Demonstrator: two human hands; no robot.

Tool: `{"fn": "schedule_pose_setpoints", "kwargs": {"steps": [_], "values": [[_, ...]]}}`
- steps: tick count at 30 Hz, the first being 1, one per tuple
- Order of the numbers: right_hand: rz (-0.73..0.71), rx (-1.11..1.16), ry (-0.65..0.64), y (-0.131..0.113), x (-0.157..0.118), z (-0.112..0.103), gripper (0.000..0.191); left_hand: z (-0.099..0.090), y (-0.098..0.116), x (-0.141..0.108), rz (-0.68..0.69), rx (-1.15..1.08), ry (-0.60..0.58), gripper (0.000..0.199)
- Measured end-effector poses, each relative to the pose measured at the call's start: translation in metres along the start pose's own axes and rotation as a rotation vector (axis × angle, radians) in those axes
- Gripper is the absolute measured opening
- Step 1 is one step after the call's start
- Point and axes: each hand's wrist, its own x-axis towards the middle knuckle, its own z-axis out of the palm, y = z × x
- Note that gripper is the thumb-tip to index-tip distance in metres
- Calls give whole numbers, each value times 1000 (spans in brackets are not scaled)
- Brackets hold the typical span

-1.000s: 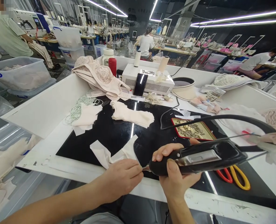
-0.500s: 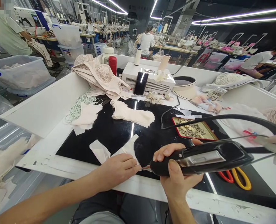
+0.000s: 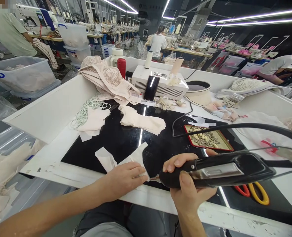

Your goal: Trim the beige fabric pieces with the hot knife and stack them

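My right hand [image 3: 187,184] is wrapped round a black corded hand tool [image 3: 217,171] with a metal lever on its side and a thin metal tip. That tip meets the near corner of a pale fabric piece [image 3: 138,155] at the front of the black mat. Fingers together, my left hand [image 3: 126,179] grips the same piece close to the tip and hides part of it. Another pale fabric scrap [image 3: 105,158] lies just left of it. Farther back on the mat is a stack of cream fabric pieces [image 3: 142,120].
Scissors with red and yellow handles [image 3: 259,193] lie under the tool. A tray of seeds [image 3: 208,136] sits behind it. At the back stand a white vented box [image 3: 160,82], a phone [image 3: 151,88] and a red bottle [image 3: 121,68]. Green cord [image 3: 84,115] is piled left.
The view has shifted slightly, moving the background a little to the right. Both hands keep their hold, and the tool tip stays at the fabric's near corner.
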Motion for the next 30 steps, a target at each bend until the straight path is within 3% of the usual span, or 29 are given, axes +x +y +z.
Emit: {"fn": "schedule_pose_setpoints", "kwargs": {"steps": [13, 25, 30], "values": [[-31, 54, 43, 1, 10, 9, 51, 2, 0, -11, -64, 6, -4, 35], [-4, 73, 13, 11, 10, 15, 53, 4, -1, -9, -80, 11, 119, 26], [-22, 67, 47, 12, 15, 19, 52, 6, -1, -10, -85, 24, 110, 26]]}}
